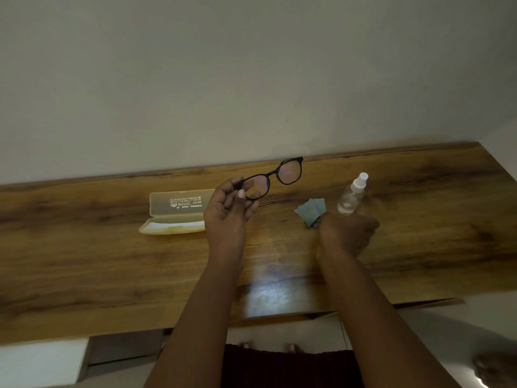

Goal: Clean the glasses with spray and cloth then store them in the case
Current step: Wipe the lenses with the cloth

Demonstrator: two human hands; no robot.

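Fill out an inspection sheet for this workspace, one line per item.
Surface: wooden table with a light glare near its front edge.
Job's things: glasses held up above the table; case lying open at left; cloth on the table; spray bottle tilted, behind the right hand.
Clutter: nothing seen.
Hands: left hand pinches the glasses at one end of the frame; right hand blurred at the bottle's base, grip unclear.
Cables: nothing seen.
Surroundings: plain wall behind the table.
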